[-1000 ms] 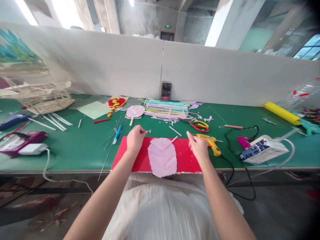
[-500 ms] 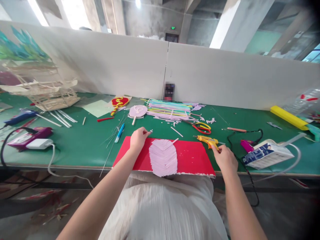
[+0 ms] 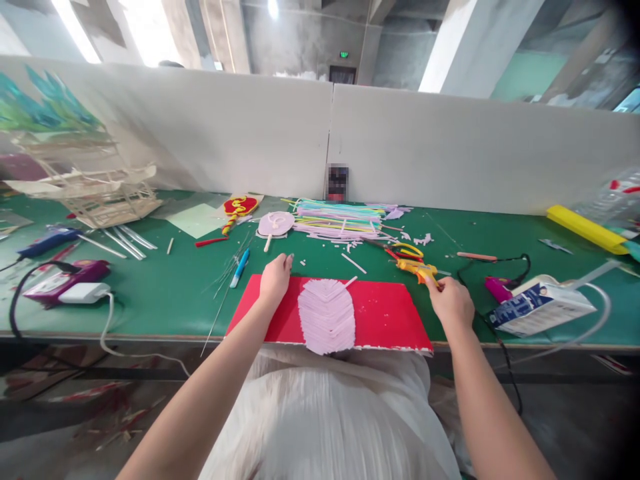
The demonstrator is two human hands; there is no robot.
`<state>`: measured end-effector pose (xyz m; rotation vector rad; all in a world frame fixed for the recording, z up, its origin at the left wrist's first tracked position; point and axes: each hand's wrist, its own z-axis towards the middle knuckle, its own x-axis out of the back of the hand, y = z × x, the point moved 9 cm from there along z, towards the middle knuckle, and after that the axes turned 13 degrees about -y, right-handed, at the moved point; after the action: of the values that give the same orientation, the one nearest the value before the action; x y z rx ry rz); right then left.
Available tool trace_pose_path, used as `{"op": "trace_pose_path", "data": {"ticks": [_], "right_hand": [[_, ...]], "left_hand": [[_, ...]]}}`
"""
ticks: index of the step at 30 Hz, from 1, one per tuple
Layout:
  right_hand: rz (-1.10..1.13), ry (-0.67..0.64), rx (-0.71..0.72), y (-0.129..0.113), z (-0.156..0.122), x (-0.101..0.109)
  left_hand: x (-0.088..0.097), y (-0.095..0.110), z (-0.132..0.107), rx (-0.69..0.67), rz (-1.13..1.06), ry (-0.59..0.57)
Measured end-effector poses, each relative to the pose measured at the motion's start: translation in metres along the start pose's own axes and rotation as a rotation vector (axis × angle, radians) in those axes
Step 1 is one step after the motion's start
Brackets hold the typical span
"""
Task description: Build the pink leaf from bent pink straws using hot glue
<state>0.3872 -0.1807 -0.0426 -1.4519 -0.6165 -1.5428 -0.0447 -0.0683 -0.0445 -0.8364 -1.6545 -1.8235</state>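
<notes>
A red board (image 3: 380,313) lies at the near edge of the green table (image 3: 165,287). On its middle sits a pale pink leaf shape (image 3: 326,315) built of layered strips. My left hand (image 3: 275,277) rests at the board's far left corner with fingers curled, pinching a small white strip bit. My right hand (image 3: 453,301) is off the board's right end, closed on the handle of a yellow glue gun (image 3: 417,269), lifted slightly above the table.
Coloured straws (image 3: 335,220) are piled at the back centre, with yellow-red scissors (image 3: 403,252) beside them. A blue pen (image 3: 239,267), a pink round lollipop shape (image 3: 274,225), a carton (image 3: 537,308), cables and a wooden model (image 3: 95,193) lie around. White partition (image 3: 450,153) behind.
My right hand left the board, moved right and took hold of the yellow glue gun, lifting it. My left hand stayed at the board's far left corner.
</notes>
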Motion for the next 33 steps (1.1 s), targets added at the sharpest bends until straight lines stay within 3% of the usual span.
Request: {"op": "trace_pose_path", "data": {"ticks": [3,5,8,11,16,19,28,33], "right_hand": [[-0.002,-0.003,-0.007,0.001,0.002,-0.003],[0.008,0.067,-0.022,0.002,0.001,0.004],[0.069,0.201,0.031,-0.016,-0.010,0.023],[0.204,0.158,0.264,-0.070,-0.033,0.033],[0.432,-0.097,0.749,-0.183,-0.104,0.021],[0.438,-0.179,0.894,-0.215,-0.133,0.004],[0.451,-0.207,0.916,-0.215,-0.134,-0.009],[0.441,-0.194,0.918,-0.216,-0.137,-0.009]], "left_hand": [[0.001,0.004,-0.002,-0.002,0.033,0.010],[-0.001,0.010,-0.003,-0.053,0.046,-0.006],[-0.012,0.036,-0.006,-0.308,0.051,-0.120],[-0.022,0.053,-0.013,-0.472,0.100,-0.230],[-0.029,0.047,-0.011,-0.426,0.155,-0.272],[-0.033,0.044,-0.009,-0.457,0.133,-0.288],[-0.027,0.036,-0.003,-0.399,0.086,-0.203],[-0.005,0.017,-0.001,-0.180,0.065,-0.036]]}}
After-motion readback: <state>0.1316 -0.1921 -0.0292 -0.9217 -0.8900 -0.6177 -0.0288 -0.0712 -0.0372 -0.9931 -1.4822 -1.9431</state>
